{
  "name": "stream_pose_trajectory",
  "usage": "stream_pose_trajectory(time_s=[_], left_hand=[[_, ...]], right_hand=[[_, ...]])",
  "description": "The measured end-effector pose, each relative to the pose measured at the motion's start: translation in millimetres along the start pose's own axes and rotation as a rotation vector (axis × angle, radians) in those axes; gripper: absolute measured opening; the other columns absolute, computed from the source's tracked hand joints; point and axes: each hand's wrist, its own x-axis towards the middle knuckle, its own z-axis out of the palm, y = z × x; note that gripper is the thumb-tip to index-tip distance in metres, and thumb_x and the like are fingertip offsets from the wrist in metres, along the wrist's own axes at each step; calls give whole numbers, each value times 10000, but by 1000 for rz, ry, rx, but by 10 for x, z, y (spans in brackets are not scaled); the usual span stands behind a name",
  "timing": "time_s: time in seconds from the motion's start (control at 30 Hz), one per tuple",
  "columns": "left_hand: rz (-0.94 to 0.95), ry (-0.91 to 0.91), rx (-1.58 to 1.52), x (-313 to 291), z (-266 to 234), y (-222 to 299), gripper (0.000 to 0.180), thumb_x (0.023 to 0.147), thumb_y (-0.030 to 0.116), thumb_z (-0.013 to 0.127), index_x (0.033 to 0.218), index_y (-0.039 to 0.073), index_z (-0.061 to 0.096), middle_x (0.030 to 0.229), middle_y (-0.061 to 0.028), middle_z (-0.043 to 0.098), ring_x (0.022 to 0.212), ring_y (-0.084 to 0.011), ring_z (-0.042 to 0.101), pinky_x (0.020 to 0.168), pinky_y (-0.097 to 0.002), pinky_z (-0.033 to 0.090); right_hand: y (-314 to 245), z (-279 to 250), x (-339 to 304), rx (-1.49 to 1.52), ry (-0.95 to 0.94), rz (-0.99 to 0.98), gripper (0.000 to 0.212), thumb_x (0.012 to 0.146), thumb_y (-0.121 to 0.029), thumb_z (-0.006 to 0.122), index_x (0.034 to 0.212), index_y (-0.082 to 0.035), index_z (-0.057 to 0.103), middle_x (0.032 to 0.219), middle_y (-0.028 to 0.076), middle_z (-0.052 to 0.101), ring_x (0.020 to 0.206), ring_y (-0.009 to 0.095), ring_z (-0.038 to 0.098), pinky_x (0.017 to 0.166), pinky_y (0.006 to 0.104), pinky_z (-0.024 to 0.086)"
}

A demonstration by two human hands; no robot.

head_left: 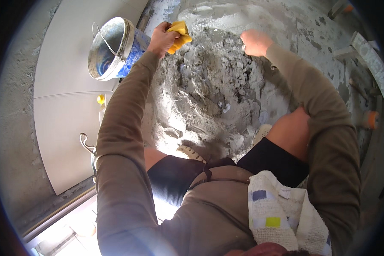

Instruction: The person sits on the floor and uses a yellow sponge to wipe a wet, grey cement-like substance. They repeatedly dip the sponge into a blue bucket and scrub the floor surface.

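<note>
My left hand (161,40) grips a yellow sponge (180,37) over the far left side of a pile of wet grey mortar (213,85). Level with it on the right, my right hand (257,42) is closed above the far right side of the pile; what it holds, if anything, is hidden. The mortar is lumpy and dark in its middle and smoother, paler and spread out around its edges. Just left of my left hand, a blue bucket (134,47) with a wire handle and a mortar-crusted rim leans tilted, its mouth facing left.
Large pale panels (68,106) lie along the left. Beside my left arm are a yellow-capped item (100,99) and a curved metal handle (87,143). A white towel (271,209) hangs at my chest. At the right are a pale board (373,64) and an orange round object (372,120).
</note>
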Motion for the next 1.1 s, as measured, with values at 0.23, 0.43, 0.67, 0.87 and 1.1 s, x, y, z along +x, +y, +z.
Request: stream_pose_trajectory(time_s=[0.23,0.43,0.67,0.87,1.1], left_hand=[[-39,-30,-137,-674,-48,-349,296,795,19,636,1060,-51,524,958,-130,612,826,-208,636,728,-338,560],[-178,87,-269,-1153,1,-741,291,804,24,627,1063,-44,515,972,-127,595,826,-193,625,716,-320,550],[-294,51,-374,-1633,222,-898,275,821,44,622,1060,-42,517,971,-135,608,828,-202,645,706,-321,564],[-396,-68,-587,-1856,600,-847,257,842,66,632,1059,-43,548,962,-119,636,814,-198,679,719,-308,599],[-449,-225,-510,-1829,1193,-575,359,852,200,769,1081,-27,612,941,-105,684,788,-189,710,707,-295,609]], right_hand=[[18,89,77,-58,41,-48,149,824,-118,670,925,-9,680,913,168,712,829,352,707,696,485,586],[40,195,148,-117,80,-79,177,830,-120,668,965,-4,670,907,173,713,816,353,707,658,483,581],[1,137,95,-150,94,-87,244,717,-215,685,842,-17,755,875,211,717,874,360,698,751,479,550],[-79,40,65,-137,44,-71,268,698,-216,675,846,-7,753,881,223,717,869,370,701,758,488,556],[-19,99,83,-96,95,-87,257,687,-214,685,833,-14,752,868,220,716,855,372,703,758,487,560]])
